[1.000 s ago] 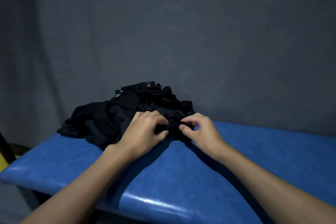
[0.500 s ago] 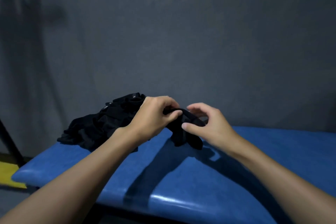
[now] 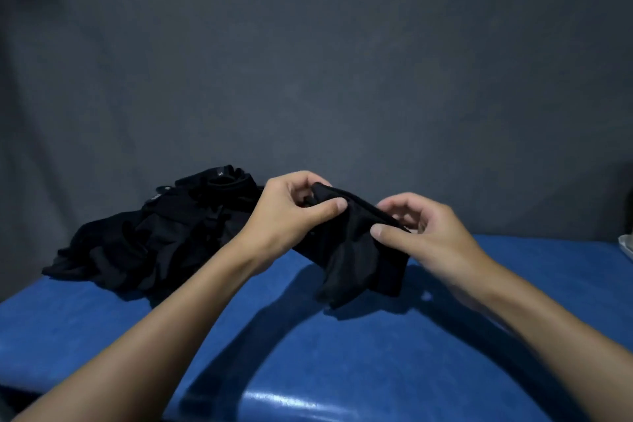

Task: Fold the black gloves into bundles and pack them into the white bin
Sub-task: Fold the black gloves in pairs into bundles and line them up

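- Both the left hand [image 3: 291, 212] and the right hand [image 3: 431, 236] pinch one black glove [image 3: 356, 250] by its top edge, thumbs against curled fingers [image 3: 337, 205]. It hangs over the worktop [image 3: 342, 370] toward the far edge, and we cannot tell if its lower end touches.
- The fabric is limp and held only at the top. If either pinch slackens, we expect it to swing or drop, and the fold would start crooked.
- The hanging part looks bunched, and we cannot tell whether it is one glove or two. Folded like this, the bundle would be lumpy and likely spring open.
- The pile of gloves [image 3: 164, 233] at the far left corner lies just beside the left wrist. A sweep could drag pieces along or push them off the left edge.
- It is black fabric in dim light, so we judge the cuff and glove ends are easy to mix up.
- A pale sliver [image 3: 627, 245] at the right edge may be the white bin, but we cannot tell. It is well apart from the hands, so a loose bundle could unroll while being carried.
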Tool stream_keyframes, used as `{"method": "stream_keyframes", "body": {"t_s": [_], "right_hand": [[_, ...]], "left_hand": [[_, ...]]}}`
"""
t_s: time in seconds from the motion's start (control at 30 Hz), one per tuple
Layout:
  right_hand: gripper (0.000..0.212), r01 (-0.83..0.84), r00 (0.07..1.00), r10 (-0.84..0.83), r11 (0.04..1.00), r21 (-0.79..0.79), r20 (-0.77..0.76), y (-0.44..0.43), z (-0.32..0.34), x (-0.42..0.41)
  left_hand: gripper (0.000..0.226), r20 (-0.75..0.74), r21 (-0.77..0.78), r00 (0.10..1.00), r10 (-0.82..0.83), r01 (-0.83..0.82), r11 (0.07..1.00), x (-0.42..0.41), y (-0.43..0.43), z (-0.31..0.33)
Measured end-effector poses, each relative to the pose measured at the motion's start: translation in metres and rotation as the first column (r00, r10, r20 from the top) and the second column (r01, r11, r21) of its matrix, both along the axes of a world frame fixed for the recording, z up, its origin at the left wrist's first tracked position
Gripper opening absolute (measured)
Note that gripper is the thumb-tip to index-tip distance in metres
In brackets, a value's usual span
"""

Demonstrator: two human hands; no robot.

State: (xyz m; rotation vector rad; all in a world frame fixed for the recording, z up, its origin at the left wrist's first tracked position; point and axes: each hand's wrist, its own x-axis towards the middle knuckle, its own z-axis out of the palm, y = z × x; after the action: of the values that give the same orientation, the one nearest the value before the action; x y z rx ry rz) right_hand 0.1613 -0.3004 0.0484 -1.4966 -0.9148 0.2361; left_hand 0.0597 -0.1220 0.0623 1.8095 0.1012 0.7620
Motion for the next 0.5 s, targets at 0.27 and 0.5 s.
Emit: {"method": "stream_keyframes", "body": {"t_s": [0.27, 0.5], "right_hand": [[0.036, -0.013, 0.989, 0.021, 0.999, -0.053, 0.144, 0.002, -0.022, -0.002], [0.038, 0.123, 0.947, -0.096, 0.990, -0.067, 0.306, -0.006, -0.034, 0.007]], "left_hand": [[0.025, -0.001, -0.023, 0.998, -0.063, 0.063, 0.998, 0.024, 0.007, -0.019], [0.038, -0.314, -0.192, 0.947, -0.062, 0.000, 0.981, 0.020, 0.024, -0.068]]}}
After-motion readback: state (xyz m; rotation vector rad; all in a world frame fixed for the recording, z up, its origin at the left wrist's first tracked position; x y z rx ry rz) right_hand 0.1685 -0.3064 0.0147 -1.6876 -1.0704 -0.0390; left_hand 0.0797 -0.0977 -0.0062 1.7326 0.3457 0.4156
